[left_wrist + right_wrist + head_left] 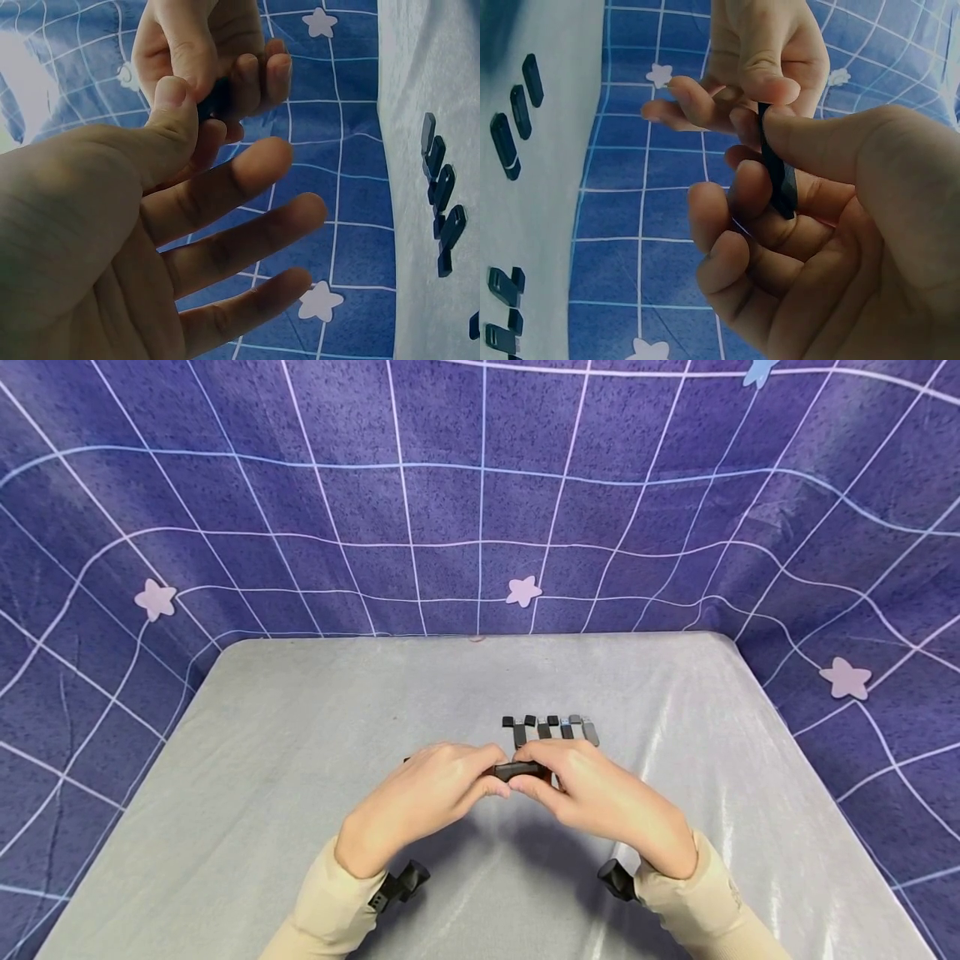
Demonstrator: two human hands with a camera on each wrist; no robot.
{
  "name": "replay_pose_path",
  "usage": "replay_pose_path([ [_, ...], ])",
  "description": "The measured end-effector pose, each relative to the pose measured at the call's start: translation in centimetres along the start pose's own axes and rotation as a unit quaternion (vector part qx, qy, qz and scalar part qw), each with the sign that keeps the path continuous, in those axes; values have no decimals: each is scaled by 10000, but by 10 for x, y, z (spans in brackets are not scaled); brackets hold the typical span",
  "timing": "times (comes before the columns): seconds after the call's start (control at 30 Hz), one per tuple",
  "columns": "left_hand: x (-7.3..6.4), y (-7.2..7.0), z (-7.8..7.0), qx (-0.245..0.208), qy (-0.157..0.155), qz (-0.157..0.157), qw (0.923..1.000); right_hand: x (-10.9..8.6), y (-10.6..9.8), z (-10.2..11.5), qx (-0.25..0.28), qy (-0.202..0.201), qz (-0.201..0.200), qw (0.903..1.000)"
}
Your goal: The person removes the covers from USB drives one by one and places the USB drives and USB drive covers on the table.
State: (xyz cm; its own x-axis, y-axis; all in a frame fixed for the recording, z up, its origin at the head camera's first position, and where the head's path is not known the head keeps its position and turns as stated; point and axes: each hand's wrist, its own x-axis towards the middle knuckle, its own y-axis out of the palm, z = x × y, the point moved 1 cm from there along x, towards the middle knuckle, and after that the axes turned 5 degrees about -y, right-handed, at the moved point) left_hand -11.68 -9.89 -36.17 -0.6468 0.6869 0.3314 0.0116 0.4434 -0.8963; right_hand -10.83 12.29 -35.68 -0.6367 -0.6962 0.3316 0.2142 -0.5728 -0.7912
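Note:
Over the middle of the table, both hands pinch one black USB flash drive (519,770) held crosswise between them. My left hand (431,795) has its thumb and forefinger at the drive's left end. In the left wrist view its other fingers (247,240) spread away from it. The right hand (600,793) grips the drive's other end between thumb and fingers. In the right wrist view the drive (781,180) shows as a dark strip along the fingers, its left end covered by fingertips.
Behind the hands, several uncapped USB drives (543,731) lie in a row, with small caps (507,722) beside them. Three closed dark drives (520,111) lie on the table in the right wrist view. A grey cloth (315,693) covers the table; a purple gridded curtain (442,502) surrounds it.

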Motion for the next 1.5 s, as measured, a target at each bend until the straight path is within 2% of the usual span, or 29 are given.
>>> replay_pose_path([
  [0.23,0,0,-1,-89,15,-42,10000,-1,2,-2,-78,-125,93,9998],
  [0.37,0,0,-2,-154,136,-67,9998,-2,4,-3,-135,-148,255,9995],
  [0.5,0,2,-2,-238,236,-36,9994,-3,5,-3,-113,-42,540,9985],
  [0.63,0,4,-1,-200,139,20,9997,-4,5,-2,-15,78,672,9977],
  [0.8,0,4,-1,-181,26,11,9998,-4,2,-1,83,184,649,9977],
  [1.2,2,5,-1,-280,78,-68,9996,-3,-1,0,-36,194,497,9986],
  [1.5,2,6,-3,-193,172,-134,9996,-3,1,1,42,225,389,9990],
])
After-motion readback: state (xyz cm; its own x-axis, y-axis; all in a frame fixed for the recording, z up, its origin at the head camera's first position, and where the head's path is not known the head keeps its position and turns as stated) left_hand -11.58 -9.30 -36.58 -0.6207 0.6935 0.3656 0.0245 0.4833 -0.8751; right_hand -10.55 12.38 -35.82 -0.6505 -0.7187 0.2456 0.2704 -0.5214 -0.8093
